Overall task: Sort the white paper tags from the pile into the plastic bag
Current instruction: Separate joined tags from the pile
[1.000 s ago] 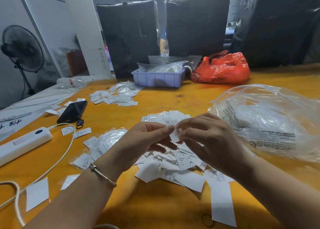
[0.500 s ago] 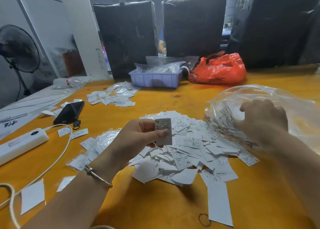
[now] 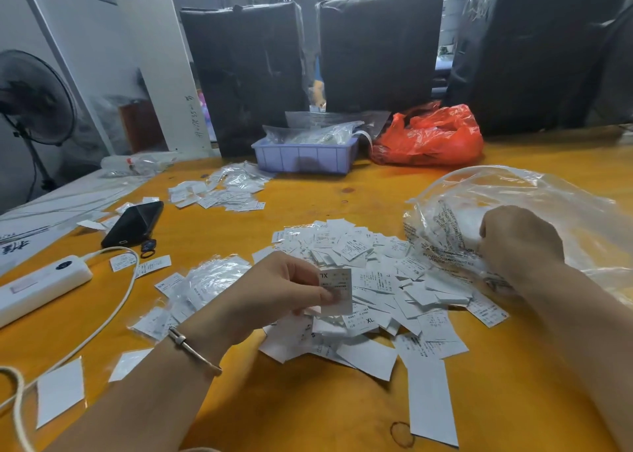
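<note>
The right hand [image 3: 520,242] had left the left hand [image 3: 274,294] and gripped the bag's [image 3: 548,195] mouth beside the pile [image 3: 376,280] on the counter [image 3: 308,410]. Left fingers [image 3: 329,296] pinched an XL tag [image 3: 337,290], likely bag-bound.

Tags and bag on the orange table.
A loose pile of white paper tags [image 3: 370,280], printed with size letters, lies overlapped mid-table; one tag [image 3: 337,290], marked XL, is held upright above it. A clear plastic bag [image 3: 534,205], crumpled, lies just right of the pile.
</note>
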A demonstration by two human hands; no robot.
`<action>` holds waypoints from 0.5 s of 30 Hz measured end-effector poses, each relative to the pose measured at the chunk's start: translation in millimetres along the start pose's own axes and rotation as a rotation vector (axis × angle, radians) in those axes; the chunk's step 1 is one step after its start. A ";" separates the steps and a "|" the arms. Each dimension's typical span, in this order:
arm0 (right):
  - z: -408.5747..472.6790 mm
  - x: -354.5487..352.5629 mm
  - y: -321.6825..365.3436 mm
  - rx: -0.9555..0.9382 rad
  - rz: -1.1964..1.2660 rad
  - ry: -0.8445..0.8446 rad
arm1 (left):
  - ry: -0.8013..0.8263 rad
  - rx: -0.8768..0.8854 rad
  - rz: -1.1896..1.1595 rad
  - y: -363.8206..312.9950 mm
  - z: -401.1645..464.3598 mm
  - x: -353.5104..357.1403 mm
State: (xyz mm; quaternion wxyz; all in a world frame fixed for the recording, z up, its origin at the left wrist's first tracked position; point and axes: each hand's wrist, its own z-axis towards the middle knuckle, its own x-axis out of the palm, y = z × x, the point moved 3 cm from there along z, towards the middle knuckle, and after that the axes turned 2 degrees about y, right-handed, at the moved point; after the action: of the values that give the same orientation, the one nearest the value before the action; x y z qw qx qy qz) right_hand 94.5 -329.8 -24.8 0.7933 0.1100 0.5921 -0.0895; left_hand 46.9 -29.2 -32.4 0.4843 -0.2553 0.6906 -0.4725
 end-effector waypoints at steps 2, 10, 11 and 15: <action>0.7 -1.5 -1.5 0.013 0.025 -0.026 | 0.012 0.005 -0.026 -1.4 -0.1 -0.4; 1.8 -6.4 -1.1 -0.009 0.118 -0.191 | -0.041 -0.065 -0.100 4.2 3.5 -0.6; 1.3 -7.5 -0.5 -0.023 0.136 -0.207 | -0.094 -0.064 -0.003 5.4 4.0 -1.9; -2.1 -13.3 2.0 -0.068 0.224 -0.254 | -0.354 -0.059 0.394 9.6 5.9 -16.7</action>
State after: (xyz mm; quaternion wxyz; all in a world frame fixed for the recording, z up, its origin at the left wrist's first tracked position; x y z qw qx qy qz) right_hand 89.3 -327.2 -12.5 0.8701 0.1362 0.4737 0.0064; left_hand 60.0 -14.0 -34.4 0.6726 -0.2083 0.6451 -0.2969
